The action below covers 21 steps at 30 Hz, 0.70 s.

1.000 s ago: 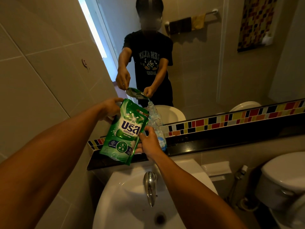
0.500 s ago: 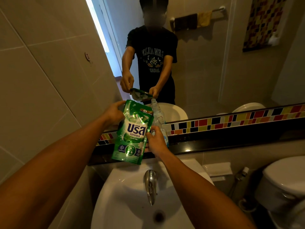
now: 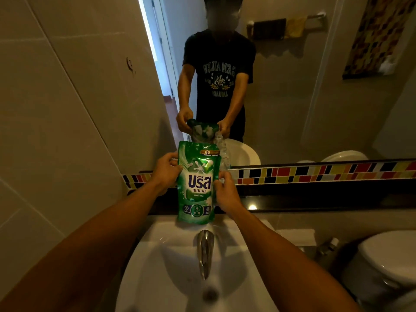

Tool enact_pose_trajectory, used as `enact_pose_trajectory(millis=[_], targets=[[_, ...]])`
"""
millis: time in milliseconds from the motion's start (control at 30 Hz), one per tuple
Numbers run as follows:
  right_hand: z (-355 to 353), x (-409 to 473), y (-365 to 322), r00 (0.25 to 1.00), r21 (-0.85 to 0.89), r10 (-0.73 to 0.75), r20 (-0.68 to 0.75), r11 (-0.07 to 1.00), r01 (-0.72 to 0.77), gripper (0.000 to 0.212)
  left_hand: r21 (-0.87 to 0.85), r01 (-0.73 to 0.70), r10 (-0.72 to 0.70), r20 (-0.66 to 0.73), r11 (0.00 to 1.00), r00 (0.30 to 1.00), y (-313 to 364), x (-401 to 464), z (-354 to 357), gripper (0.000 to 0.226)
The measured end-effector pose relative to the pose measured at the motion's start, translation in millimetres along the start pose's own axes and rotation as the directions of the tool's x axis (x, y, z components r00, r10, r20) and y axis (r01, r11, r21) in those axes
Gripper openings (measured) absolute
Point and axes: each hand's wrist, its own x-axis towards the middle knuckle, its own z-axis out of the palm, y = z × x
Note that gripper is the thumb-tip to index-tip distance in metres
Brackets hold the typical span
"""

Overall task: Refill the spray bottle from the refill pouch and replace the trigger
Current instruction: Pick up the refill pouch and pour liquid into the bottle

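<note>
Green pouch (image 3: pixel 197 183): upright at 12 o'clock above the sink (image 3: pixel 175 266), pinched in my left hand (image 3: pixel 167 171).
Spray bottle (image 3: pixel 222 152): behind the pouch at 1 o'clock, my right hand (image 3: pixel 226 190) wrapped around it.
Risk: I judge a slumping pouch could dribble past the neck.
Change: pouch was tilted, pouring; now vertical.

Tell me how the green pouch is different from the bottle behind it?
The green pouch is opaque and printed with white lettering; the bottle is clear plastic. The pouch is in full view and wide, while the bottle is slimmer and mostly hidden behind it. The left hand holds the pouch's side. Both stand upright above the sink.
</note>
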Motion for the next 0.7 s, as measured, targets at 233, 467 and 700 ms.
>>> enact_pose_trajectory(millis=[233, 467, 700], targets=[[-6.8, 5.7, 0.3, 0.990, -0.134, -0.143, -0.004, 0.981, 0.141, 0.014, -0.286, -0.060, 0.046, -0.054, 0.956, 0.997, -30.5, -4.3, 8.5, 0.039], [24.8, 13.5, -4.7, 0.979, -0.192, -0.198, 0.042, 0.960, 0.202, 0.012, -0.403, -0.090, 0.034, -0.145, 0.911, 0.989, -55.7, -6.2, -17.2, 0.030], [90.7, 28.9, -11.2, 0.974, -0.099, -0.181, 0.137, 0.976, 0.196, 0.012, -0.365, -0.098, -0.010, -0.283, 0.926, 0.959, -74.3, 1.1, -69.4, 0.032]])
